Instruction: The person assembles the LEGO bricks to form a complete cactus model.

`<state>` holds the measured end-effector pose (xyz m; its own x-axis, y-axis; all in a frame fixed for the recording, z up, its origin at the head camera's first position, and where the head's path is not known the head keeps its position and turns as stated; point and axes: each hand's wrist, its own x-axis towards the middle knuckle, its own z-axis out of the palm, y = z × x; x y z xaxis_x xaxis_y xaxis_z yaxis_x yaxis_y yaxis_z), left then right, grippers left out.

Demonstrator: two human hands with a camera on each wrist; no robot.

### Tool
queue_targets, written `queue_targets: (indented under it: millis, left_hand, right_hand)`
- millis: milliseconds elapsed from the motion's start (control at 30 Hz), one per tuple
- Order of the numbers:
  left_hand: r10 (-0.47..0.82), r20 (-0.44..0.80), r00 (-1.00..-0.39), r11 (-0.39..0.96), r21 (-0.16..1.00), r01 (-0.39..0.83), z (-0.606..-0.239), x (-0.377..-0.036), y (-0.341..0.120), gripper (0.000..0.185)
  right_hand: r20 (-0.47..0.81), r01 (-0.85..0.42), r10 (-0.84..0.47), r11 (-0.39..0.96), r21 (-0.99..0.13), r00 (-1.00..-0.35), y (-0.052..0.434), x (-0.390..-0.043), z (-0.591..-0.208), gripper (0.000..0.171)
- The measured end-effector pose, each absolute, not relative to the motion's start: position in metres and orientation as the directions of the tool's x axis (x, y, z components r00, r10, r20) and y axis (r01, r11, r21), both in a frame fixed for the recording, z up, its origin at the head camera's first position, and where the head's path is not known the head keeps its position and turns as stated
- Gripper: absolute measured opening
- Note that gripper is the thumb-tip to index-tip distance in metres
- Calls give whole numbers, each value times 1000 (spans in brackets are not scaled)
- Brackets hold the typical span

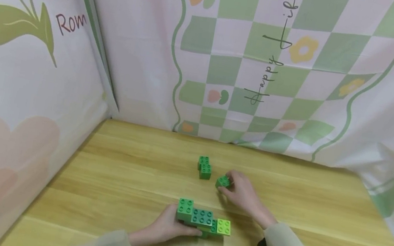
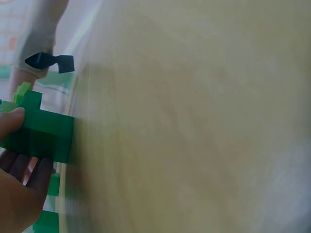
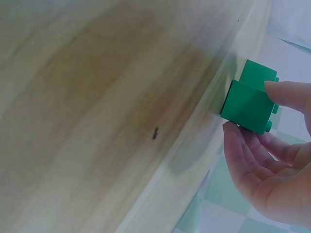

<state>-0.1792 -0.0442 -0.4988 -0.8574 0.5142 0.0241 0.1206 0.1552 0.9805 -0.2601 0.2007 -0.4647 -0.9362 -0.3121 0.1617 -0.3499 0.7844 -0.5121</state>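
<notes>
You have both hands on green bricks on the wooden table point(image 1: 127, 172).

Your left hand point(image 1: 169, 226) grips the left end of the brick assembly point(image 1: 203, 219) near the table's front edge (its right-most brick is lime). Your right hand point(image 1: 244, 193) pinches a small green brick point(image 1: 223, 182) between thumb and fingers, resting on the table just right of a loose pair of green bricks point(image 1: 204, 167).

I'm at a small wooden table point(image 1: 143, 166) boxed in by hung cloth: a checked green-and-pink sheet point(image 1: 268, 65) with flowers behind, a tulip-print sheet point(image 1: 16, 68) on my left. It reads as a curtained-off play or recording corner, homely, toy bricks point(image 1: 203, 218) out.
</notes>
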Motion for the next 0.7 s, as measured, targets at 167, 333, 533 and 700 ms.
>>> queue_targets:
  millis: [167, 333, 533, 700]
  left_hand:
    - [503, 24, -864, 177, 975, 130, -499, -179, -44, 55]
    - [495, 18, -869, 185, 975, 126, -500, -178, -44, 53]
    - [494, 28, -869, 181, 974, 134, -500, -178, -44, 53]
    - [503, 26, -864, 169, 977, 128, -500, -178, -44, 55]
  right_hand:
    - [177, -361, -315, 780, -511, -932, 202, -256, -464, 32]
    - [216, -394, -330, 765, -510, -919, 203, -249, -461, 32]
    - [256, -430, -346, 750, -502, -903, 203, -238, -456, 34]
    - [277, -459, -366, 742, -489, -888, 203, -229, -451, 35]
